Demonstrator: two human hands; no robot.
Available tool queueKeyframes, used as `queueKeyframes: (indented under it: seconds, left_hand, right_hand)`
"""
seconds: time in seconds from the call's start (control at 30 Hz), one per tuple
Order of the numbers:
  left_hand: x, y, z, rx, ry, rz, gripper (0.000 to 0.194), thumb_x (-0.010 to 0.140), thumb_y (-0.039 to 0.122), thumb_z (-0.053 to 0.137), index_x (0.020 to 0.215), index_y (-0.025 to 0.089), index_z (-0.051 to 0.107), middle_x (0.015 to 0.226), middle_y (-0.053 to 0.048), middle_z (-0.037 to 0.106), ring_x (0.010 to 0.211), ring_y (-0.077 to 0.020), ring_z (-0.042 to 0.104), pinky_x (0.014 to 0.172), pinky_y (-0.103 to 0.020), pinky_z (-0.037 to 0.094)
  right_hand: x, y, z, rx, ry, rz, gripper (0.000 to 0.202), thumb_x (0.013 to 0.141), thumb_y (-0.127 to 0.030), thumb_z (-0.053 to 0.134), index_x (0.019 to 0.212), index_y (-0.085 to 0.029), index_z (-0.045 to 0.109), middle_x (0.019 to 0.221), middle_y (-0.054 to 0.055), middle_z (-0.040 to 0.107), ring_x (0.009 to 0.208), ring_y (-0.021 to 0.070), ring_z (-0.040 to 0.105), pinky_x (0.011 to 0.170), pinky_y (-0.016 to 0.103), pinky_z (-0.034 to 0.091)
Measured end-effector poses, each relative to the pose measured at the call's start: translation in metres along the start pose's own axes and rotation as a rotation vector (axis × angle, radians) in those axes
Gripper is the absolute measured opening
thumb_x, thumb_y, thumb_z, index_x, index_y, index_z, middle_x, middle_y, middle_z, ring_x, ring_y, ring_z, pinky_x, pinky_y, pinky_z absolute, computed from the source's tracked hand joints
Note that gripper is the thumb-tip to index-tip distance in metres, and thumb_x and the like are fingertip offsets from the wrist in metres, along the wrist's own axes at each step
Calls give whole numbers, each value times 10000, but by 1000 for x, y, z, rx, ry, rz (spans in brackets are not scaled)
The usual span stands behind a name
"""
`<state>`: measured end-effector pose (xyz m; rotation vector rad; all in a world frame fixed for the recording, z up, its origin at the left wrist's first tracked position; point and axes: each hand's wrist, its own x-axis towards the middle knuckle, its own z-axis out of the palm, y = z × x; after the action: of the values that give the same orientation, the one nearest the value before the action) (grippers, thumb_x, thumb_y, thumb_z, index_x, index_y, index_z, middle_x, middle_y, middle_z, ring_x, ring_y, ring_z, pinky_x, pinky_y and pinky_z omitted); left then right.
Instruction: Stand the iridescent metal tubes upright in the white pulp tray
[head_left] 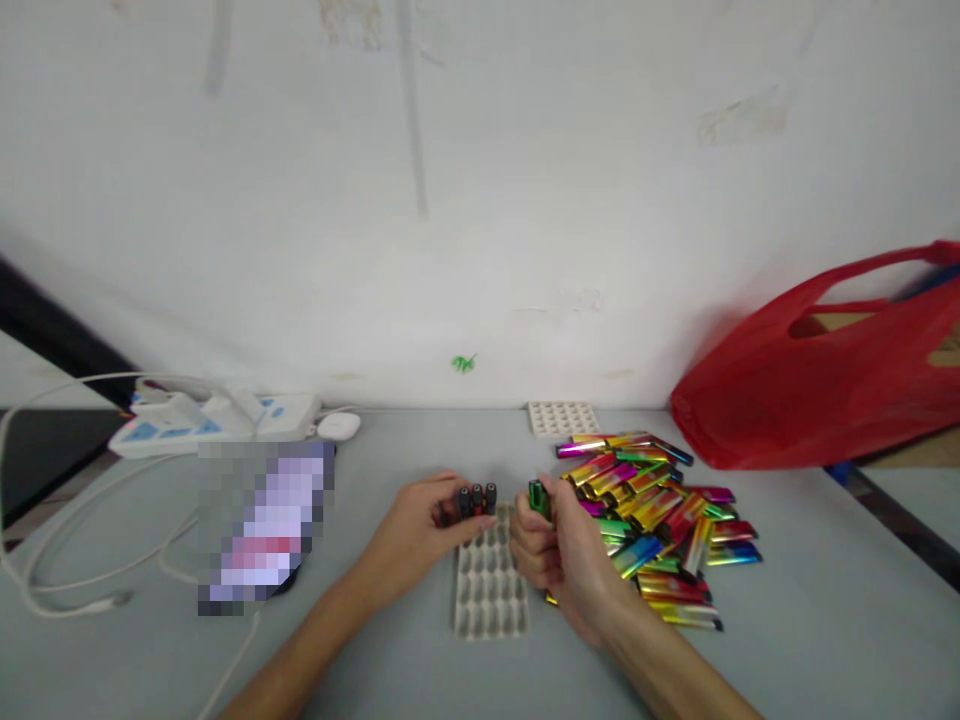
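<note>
Thumb and fingers of my left hand (435,515) are closed around a small row of upright, black-topped lighters (477,496) at the far end of the pale grid tray (491,590). Their lower parts are hidden, so I cannot tell whether they sit in its pockets. To the right of the tray, my right hand (559,545) is wrapped in a fist around a shiny green lighter (538,497), its upper end sticking out by the thumb. Beside and behind that hand lies a loose pile of metallic lighters (660,505) in gold, red, green, blue and purple.
Another pale grid tray (562,418) lies by the wall. A red bag (817,370) stands at the right. On the left are a phone-like device (270,530) with a blurred screen, a power strip (217,420), a small white case (339,427) and loose white cables (82,607).
</note>
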<state>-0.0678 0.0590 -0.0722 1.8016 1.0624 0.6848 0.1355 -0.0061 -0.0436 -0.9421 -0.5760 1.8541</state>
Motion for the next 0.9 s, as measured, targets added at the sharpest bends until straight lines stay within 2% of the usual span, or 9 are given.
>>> queueKeyframes:
  seconds: [0.3, 0.77, 0.9]
  left_hand:
    - [0, 1, -1, 12, -8, 1, 408, 914, 577, 845, 852, 183, 761, 825, 10, 593, 718, -171, 567, 602, -249, 407]
    - [0, 1, 0, 20, -14, -12, 400, 917, 565, 838, 861, 177, 759, 823, 11, 594, 723, -175, 576, 604, -260, 404]
    - [-1, 1, -1, 5, -14, -17, 391, 925, 558, 837, 881, 176, 767, 844, 3, 617, 735, -177, 584, 613, -261, 410]
  right_hand:
    - [0, -2, -1, 1, -41, 72, 761, 743, -862, 788, 643, -257, 336, 566, -146, 180, 491, 51, 44, 446, 234, 0]
    - [-3, 0, 0, -18, -25, -4, 594, 802, -702, 711, 631, -273, 337, 554, -138, 165, 483, 67, 71, 442, 248, 29]
    - [-3, -2, 1, -13, -20, 1, 615, 808, -717, 726, 641, -269, 339, 565, -139, 168, 491, 66, 74, 446, 242, 41]
